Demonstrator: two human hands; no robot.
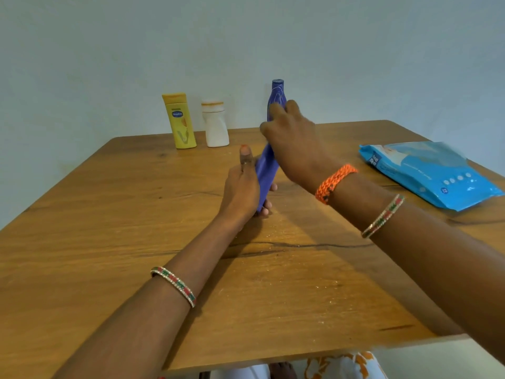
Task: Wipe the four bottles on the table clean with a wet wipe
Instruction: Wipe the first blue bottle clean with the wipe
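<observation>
Three bottles visible, one wipe pack (426, 173), blue bottle (266, 170) lower body gripped by left hand (241, 184), right hand (292, 138) fingers curled round its neck, yellow bottle (179, 120) and white bottle (216, 124) standing behind.

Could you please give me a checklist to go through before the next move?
1. Left hand grips blue bottle: ok.
2. Right hand at the blue top; its grip, and whether that is a second bottle: cannot tell.
3. Wipe in a hand: none visible, cannot tell.
4. Wipes pack on table, beside the right arm: ok.
5. Yellow bottle and white bottle upright: ok.
</observation>
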